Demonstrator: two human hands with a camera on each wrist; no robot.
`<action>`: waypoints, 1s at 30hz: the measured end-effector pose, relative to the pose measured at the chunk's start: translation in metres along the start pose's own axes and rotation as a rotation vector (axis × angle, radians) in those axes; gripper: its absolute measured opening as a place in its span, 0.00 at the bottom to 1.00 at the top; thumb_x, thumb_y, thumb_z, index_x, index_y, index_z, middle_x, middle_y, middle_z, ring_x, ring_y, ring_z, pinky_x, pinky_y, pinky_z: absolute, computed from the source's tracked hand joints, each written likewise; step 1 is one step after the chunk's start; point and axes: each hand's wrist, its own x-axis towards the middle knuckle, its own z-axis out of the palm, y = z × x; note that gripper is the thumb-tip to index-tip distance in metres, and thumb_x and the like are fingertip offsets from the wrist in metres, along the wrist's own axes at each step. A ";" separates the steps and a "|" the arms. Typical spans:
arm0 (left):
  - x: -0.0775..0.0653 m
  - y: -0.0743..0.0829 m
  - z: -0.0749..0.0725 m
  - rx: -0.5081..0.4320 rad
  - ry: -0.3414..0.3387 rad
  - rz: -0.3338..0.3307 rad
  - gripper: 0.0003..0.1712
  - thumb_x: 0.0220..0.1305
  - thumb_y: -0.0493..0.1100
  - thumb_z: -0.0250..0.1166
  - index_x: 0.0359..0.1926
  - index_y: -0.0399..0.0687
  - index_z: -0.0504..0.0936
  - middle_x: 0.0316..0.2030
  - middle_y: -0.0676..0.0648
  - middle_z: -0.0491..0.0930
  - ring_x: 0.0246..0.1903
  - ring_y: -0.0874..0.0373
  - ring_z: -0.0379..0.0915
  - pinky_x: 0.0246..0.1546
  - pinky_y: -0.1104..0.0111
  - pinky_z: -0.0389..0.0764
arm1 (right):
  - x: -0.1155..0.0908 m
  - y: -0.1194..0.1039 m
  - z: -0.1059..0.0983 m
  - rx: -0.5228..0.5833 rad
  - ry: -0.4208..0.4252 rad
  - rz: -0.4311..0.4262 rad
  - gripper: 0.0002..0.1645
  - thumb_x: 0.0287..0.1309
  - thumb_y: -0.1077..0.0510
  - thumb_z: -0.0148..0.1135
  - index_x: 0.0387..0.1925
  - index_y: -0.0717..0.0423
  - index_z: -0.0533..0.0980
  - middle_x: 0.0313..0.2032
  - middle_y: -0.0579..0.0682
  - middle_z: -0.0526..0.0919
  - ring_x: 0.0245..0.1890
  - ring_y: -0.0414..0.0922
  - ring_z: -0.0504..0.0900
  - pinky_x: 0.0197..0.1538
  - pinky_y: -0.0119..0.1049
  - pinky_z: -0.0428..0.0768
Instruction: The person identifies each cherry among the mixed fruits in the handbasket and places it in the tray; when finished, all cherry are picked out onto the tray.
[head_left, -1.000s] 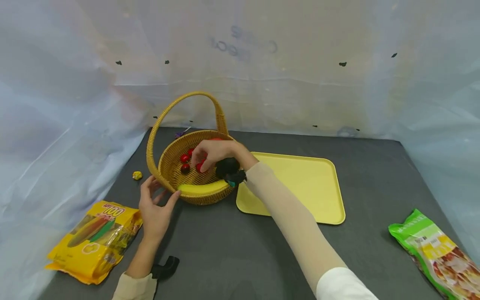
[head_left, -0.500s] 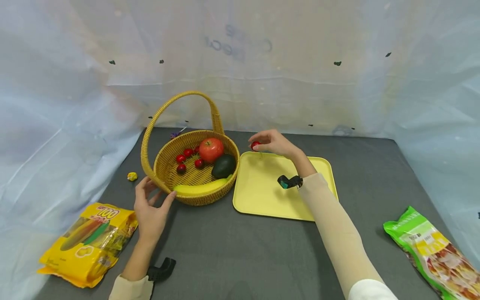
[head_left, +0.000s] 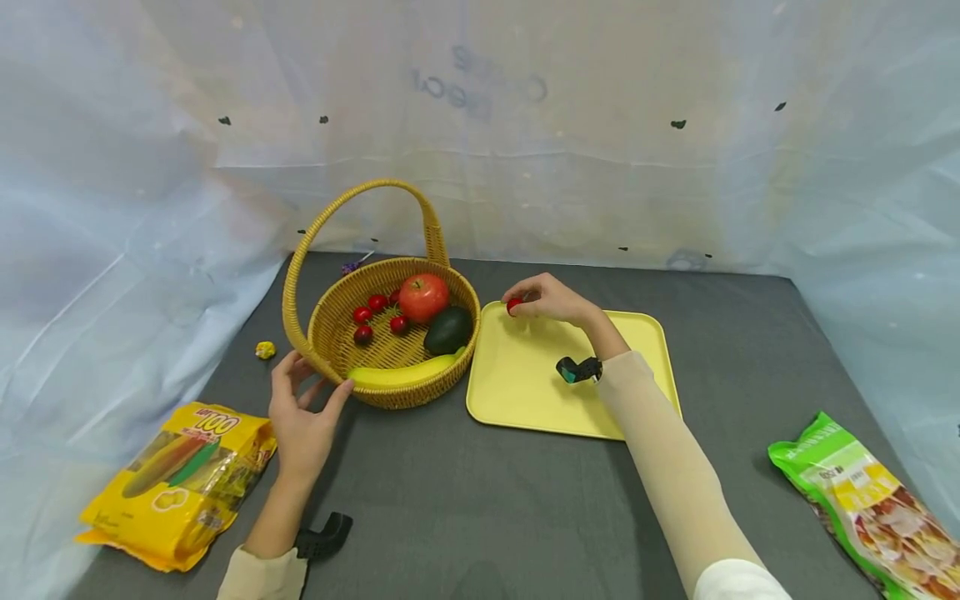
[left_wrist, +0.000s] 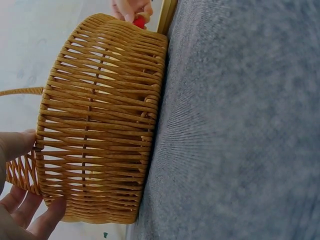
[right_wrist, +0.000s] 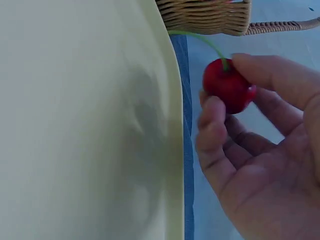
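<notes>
A red cherry [right_wrist: 229, 86] with a green stem is pinched between thumb and fingers of my right hand [head_left: 551, 300]. That hand is over the back left corner of the yellow tray [head_left: 517, 392]. My left hand [head_left: 306, 421] holds the near left side of the wicker basket [left_wrist: 100, 125], its thumb and fingers at the rim by the handle's foot. Inside the basket lie several cherries [head_left: 399, 325], a red apple [head_left: 423, 297], a dark green avocado [head_left: 448, 331] and a banana [head_left: 405, 374] along the front wall.
A yellow snack bag [head_left: 180, 483] lies at the left and a green food bag [head_left: 870, 500] at the right. A small yellow lump [head_left: 265, 350] sits left of the basket. Behind the basket is a small purple thing [head_left: 351, 267]. Plastic sheeting [head_left: 555, 167] walls the table's back.
My right hand has come out of the basket with a cherry and moved right over the tray, then slightly lower. My left hand stays on the basket.
</notes>
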 end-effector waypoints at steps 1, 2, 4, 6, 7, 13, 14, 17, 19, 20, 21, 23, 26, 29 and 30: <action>0.000 0.000 0.000 -0.003 -0.001 -0.003 0.41 0.49 0.17 0.70 0.65 0.28 0.66 0.52 0.33 0.72 0.53 0.58 0.73 0.52 0.76 0.79 | 0.000 0.000 0.000 0.005 -0.001 0.004 0.19 0.65 0.65 0.63 0.54 0.72 0.76 0.44 0.61 0.83 0.38 0.59 0.80 0.43 0.50 0.82; 0.000 0.000 0.000 -0.003 0.000 -0.001 0.41 0.49 0.17 0.70 0.65 0.28 0.66 0.52 0.33 0.72 0.53 0.55 0.73 0.52 0.75 0.79 | 0.000 0.001 0.000 0.013 -0.002 0.009 0.19 0.65 0.65 0.63 0.54 0.73 0.75 0.44 0.62 0.82 0.37 0.60 0.80 0.43 0.50 0.82; 0.000 0.004 0.000 -0.002 -0.004 0.002 0.40 0.49 0.17 0.70 0.64 0.26 0.66 0.52 0.32 0.72 0.53 0.50 0.73 0.52 0.75 0.80 | 0.000 0.003 0.000 0.034 -0.001 0.018 0.18 0.64 0.67 0.63 0.53 0.74 0.74 0.45 0.64 0.81 0.38 0.62 0.81 0.44 0.52 0.84; 0.001 0.007 0.000 -0.008 -0.004 0.005 0.39 0.49 0.17 0.70 0.63 0.24 0.65 0.52 0.32 0.72 0.52 0.44 0.73 0.52 0.75 0.80 | -0.001 0.004 0.001 0.034 0.003 0.019 0.17 0.64 0.67 0.64 0.53 0.72 0.76 0.44 0.66 0.81 0.38 0.65 0.81 0.44 0.53 0.85; 0.001 0.008 0.000 -0.008 -0.003 0.010 0.39 0.49 0.17 0.70 0.63 0.24 0.65 0.51 0.32 0.72 0.52 0.43 0.73 0.52 0.76 0.79 | 0.000 0.005 0.001 0.024 0.005 0.014 0.17 0.64 0.66 0.64 0.52 0.72 0.77 0.44 0.66 0.81 0.38 0.65 0.81 0.43 0.52 0.85; 0.001 0.008 0.001 -0.010 0.006 0.013 0.40 0.49 0.17 0.70 0.64 0.27 0.66 0.52 0.34 0.72 0.52 0.47 0.73 0.51 0.76 0.79 | -0.001 0.007 0.003 -0.029 0.031 0.039 0.19 0.62 0.64 0.68 0.52 0.69 0.80 0.47 0.64 0.83 0.41 0.59 0.81 0.41 0.43 0.84; 0.001 0.008 0.001 -0.010 0.005 0.011 0.39 0.49 0.17 0.70 0.64 0.26 0.66 0.52 0.34 0.72 0.52 0.47 0.73 0.51 0.76 0.80 | -0.001 0.007 0.004 -0.031 0.032 0.050 0.20 0.61 0.64 0.68 0.54 0.69 0.79 0.48 0.63 0.83 0.43 0.58 0.82 0.42 0.42 0.84; 0.001 0.010 0.000 0.003 0.000 0.009 0.39 0.49 0.17 0.70 0.63 0.24 0.66 0.51 0.35 0.73 0.52 0.45 0.73 0.51 0.75 0.80 | -0.001 0.007 0.006 -0.038 0.020 0.059 0.24 0.59 0.67 0.68 0.57 0.69 0.77 0.52 0.62 0.82 0.48 0.54 0.83 0.45 0.38 0.84; 0.002 0.011 0.000 0.012 -0.001 0.005 0.39 0.49 0.17 0.70 0.63 0.24 0.66 0.51 0.40 0.73 0.51 0.45 0.73 0.51 0.75 0.80 | 0.001 0.008 0.009 -0.047 0.006 0.062 0.23 0.57 0.68 0.69 0.56 0.69 0.78 0.50 0.63 0.83 0.45 0.54 0.84 0.43 0.38 0.85; 0.002 0.011 0.000 0.017 -0.001 0.004 0.39 0.49 0.17 0.70 0.63 0.24 0.66 0.51 0.43 0.73 0.52 0.46 0.73 0.51 0.75 0.80 | 0.002 0.010 0.010 -0.061 0.005 0.060 0.22 0.57 0.67 0.70 0.54 0.69 0.79 0.48 0.63 0.84 0.42 0.54 0.85 0.41 0.38 0.85; 0.002 0.012 0.000 0.022 -0.001 0.004 0.39 0.49 0.17 0.70 0.63 0.24 0.66 0.52 0.45 0.74 0.52 0.46 0.74 0.51 0.75 0.80 | 0.003 0.011 0.012 -0.073 0.005 0.059 0.21 0.56 0.67 0.71 0.52 0.68 0.79 0.46 0.62 0.84 0.40 0.53 0.85 0.40 0.37 0.85; 0.001 0.013 0.000 0.027 -0.001 0.003 0.39 0.49 0.17 0.70 0.63 0.25 0.66 0.52 0.47 0.73 0.52 0.50 0.74 0.51 0.74 0.80 | 0.006 0.013 0.015 -0.101 0.007 0.059 0.20 0.54 0.65 0.73 0.49 0.67 0.80 0.42 0.60 0.84 0.37 0.50 0.84 0.37 0.35 0.83; 0.001 0.013 0.000 0.023 -0.001 0.007 0.39 0.50 0.17 0.70 0.63 0.26 0.66 0.52 0.44 0.74 0.52 0.52 0.74 0.51 0.73 0.81 | 0.008 0.013 0.020 -0.118 0.005 0.059 0.19 0.52 0.66 0.74 0.46 0.67 0.79 0.40 0.58 0.82 0.35 0.48 0.81 0.36 0.32 0.81; 0.000 0.006 0.000 0.011 -0.001 0.004 0.40 0.50 0.17 0.70 0.64 0.28 0.67 0.52 0.42 0.73 0.52 0.54 0.74 0.52 0.73 0.81 | 0.007 0.010 0.023 -0.122 -0.002 0.057 0.19 0.51 0.67 0.75 0.45 0.67 0.78 0.40 0.58 0.81 0.36 0.48 0.78 0.36 0.32 0.80; 0.000 0.002 0.000 0.009 -0.001 0.003 0.40 0.49 0.17 0.70 0.65 0.29 0.67 0.52 0.42 0.73 0.52 0.54 0.74 0.52 0.73 0.81 | 0.007 0.009 0.024 -0.123 -0.006 0.056 0.19 0.51 0.67 0.75 0.45 0.67 0.78 0.40 0.58 0.81 0.36 0.49 0.78 0.36 0.32 0.80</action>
